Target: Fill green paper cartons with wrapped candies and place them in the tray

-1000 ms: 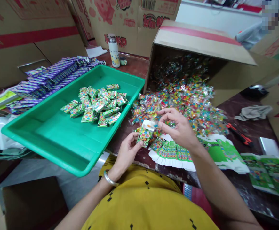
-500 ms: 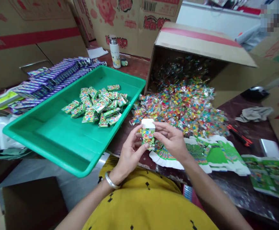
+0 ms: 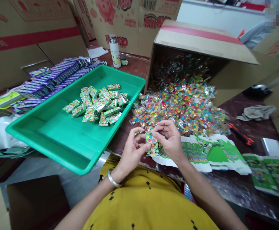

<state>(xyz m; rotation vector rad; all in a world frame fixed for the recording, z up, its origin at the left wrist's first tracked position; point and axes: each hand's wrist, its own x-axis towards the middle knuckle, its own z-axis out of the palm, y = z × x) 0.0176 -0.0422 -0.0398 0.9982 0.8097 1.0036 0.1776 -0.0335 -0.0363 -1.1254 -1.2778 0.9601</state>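
Between my two hands is a small green printed box (image 3: 152,145), upright over the table's front edge. My left hand (image 3: 134,150) grips its left side, thumb on the front. At its top, the fingers of my right hand (image 3: 169,139) press on the flap, which is mostly hidden by them. Several similar filled boxes (image 3: 101,103) lie piled in the green tray (image 3: 50,150) to the left. Behind my hands, wrapped colourful candies (image 3: 182,105) spill from a cardboard box (image 3: 202,36). Flat green cartons (image 3: 216,155) lie right of my right hand.
Purple boxes (image 3: 58,75) are stacked beyond the tray's left side. A white bottle (image 3: 115,54) and a small cup (image 3: 124,61) stand at the back. On the right are a red-black cutter (image 3: 241,134) and a grey cloth (image 3: 257,113). A person's sleeve (image 3: 256,33) shows top right.
The white top flap that stood up on the small box is now folded down under my right fingers. The box and both hands have shifted slightly right and down.
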